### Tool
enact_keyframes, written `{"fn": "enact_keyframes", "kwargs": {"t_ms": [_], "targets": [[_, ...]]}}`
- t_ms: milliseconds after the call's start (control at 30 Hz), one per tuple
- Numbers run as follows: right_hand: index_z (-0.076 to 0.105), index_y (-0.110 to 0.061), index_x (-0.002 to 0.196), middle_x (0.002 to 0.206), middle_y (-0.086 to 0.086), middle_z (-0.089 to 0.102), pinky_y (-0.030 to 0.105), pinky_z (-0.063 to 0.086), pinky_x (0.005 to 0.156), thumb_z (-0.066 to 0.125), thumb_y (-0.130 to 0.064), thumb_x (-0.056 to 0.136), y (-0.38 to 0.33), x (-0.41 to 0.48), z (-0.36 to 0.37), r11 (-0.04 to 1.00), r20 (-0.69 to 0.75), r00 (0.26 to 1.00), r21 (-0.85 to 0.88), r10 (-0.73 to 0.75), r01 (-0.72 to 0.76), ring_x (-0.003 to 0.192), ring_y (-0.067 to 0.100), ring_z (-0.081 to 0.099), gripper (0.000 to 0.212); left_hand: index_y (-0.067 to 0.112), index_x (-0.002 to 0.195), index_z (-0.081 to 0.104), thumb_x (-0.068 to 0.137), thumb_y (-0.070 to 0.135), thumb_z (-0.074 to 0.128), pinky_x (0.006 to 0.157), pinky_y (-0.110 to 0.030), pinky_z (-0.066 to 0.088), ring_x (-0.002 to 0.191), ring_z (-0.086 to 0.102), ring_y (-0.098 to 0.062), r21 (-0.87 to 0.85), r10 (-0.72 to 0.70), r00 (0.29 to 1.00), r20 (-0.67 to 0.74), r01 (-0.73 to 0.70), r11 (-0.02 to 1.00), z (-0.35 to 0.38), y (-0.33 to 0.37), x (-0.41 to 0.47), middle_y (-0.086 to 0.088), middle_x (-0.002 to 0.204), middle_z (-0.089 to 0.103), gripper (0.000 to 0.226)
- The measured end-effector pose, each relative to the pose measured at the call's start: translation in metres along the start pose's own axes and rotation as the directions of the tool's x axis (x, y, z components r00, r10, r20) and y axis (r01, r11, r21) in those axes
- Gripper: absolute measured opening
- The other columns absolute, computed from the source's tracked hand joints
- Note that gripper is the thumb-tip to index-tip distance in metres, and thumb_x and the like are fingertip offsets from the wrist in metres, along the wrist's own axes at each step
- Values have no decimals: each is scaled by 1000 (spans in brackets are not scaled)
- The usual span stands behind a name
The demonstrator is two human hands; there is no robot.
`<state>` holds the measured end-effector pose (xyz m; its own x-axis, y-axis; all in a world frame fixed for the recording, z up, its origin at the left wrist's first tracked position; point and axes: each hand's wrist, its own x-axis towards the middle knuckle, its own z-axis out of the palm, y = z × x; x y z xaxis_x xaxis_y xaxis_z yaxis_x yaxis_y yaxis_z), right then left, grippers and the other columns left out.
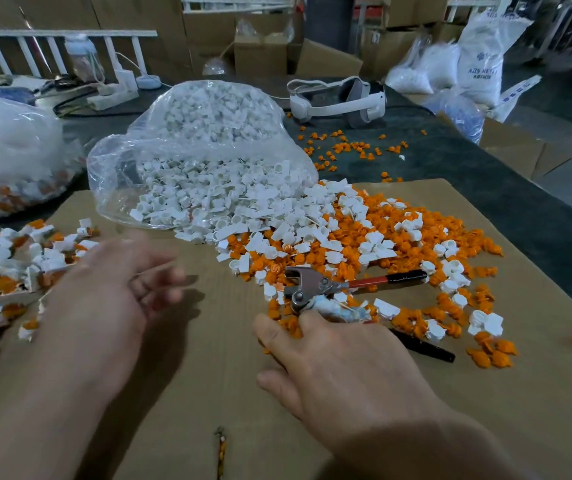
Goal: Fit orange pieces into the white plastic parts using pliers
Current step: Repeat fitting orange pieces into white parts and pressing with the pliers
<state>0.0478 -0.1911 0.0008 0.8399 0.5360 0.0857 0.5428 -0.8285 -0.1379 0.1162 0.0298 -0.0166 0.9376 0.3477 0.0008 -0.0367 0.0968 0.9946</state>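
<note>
Reaching with the right hand (340,368) onto the pliers (315,289), lying on the cardboard sheet (187,393) at the near edge of the loose heap. Spreading fairly straight fingers over the lower black handle, touching rather than clasping, with nothing closed round it yet. Hovering the left hand (104,282) beside the pile of fitted pieces (7,268), blurred, fingers loosely curled, apparently holding nothing.

Probably calling for curling round both handles well back from the metal head, lifting clear without scattering the heap, and using the left hand for picking one white part and one orange piece.

Lying mixed just beyond the pliers: orange pieces (443,306) looking small, rounded and knobbly, and white plastic parts (277,216) looking blocky with an open ring socket, spilling from a clear bag (187,140). Showing pale wrapping near the pliers' head and a red shaft ending in a black grip.
</note>
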Motion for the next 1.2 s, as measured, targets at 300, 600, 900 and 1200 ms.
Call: {"fn": "enact_keyframes", "kwargs": {"t_ms": [300, 600, 900, 1200], "targets": [[49, -23, 118, 84, 2, 50, 24, 32, 44, 48, -24, 100, 6, 4, 7, 994, 16, 1000, -104, 22, -20, 61, 19, 51, 18, 23, 151, 44, 98, 29, 36, 114, -39, 34, 140, 45, -26, 697, 165, 704, 691, -709, 105, 33, -16, -23, 1, 158, 39, 54], [38, -28, 114, 98, -3, 50, 33, 46, 60, 40, -29, 102, 13, 1, 2, 994, 3, 994, -25, 109, -109, 77, 17, 54, 13, 26, 88, 71, 68, 5, 86, 68, -7, 28, 75, 54, -8, 637, 294, 668, 683, -742, 209, 33, -8, -37, 9, 88, 65, 33], [29, -41, 120, 102, -13, 38, 23, 46, 73, 26, -44, 101, 15, -4, -15, 991, -50, 993, 87, 106, -101, 87, 8, 48, 20, 41, 114, 59, 86, 35, 63, 74, -13, 35, 94, 46, -2, 651, 148, 712, 686, -692, 311, 32, -1, -51, 20, 97, 47, 29], [31, -50, 125, 102, -31, 45, 15, 44, 74, 33, -50, 91, 28, -9, -14, 960, -211, 957, 238, 200, -148, 101, -3, 47, 34, 37, 94, 67, 86, 28, 66, 75, -8, 42, 92, 53, 4, 641, 88, 703, 706, -687, 341, 25, 5, -58, 26, 105, 49, 12]]}}
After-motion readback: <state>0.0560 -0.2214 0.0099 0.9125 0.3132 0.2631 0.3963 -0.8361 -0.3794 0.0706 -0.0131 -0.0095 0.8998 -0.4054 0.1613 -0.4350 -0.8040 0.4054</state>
